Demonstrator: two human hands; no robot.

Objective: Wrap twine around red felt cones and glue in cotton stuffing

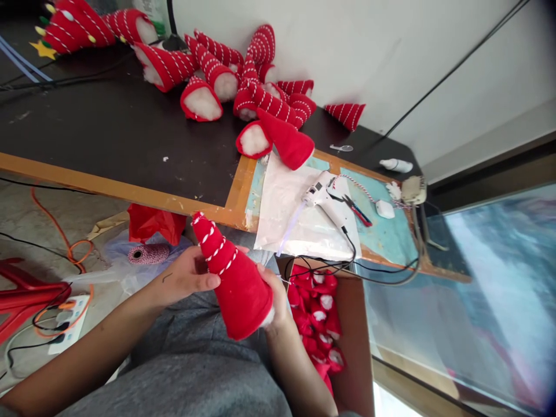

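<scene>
A red stuffed fabric cone [243,295] is held over my lap, tilted with its tip to the upper left. Red-and-white twisted cord [216,252] winds around its upper part; the lower part is plain red. My left hand [191,275] grips the cone near its wound section, thumb on the front. Around the wide end, my right hand [277,292] wraps from the right side, with white stuffing showing below it. A thin strand of cord shows by the right hand. A spool of the same cord [148,253] lies to the left of my left hand.
On the dark table [108,133] stands a pile of cord-wrapped red cones [217,75]. A white glue gun [324,200] and pliers [358,211] lie on a white sheet [278,197]. A cardboard box [354,341] of red cones is at my right; cables hang over its edge.
</scene>
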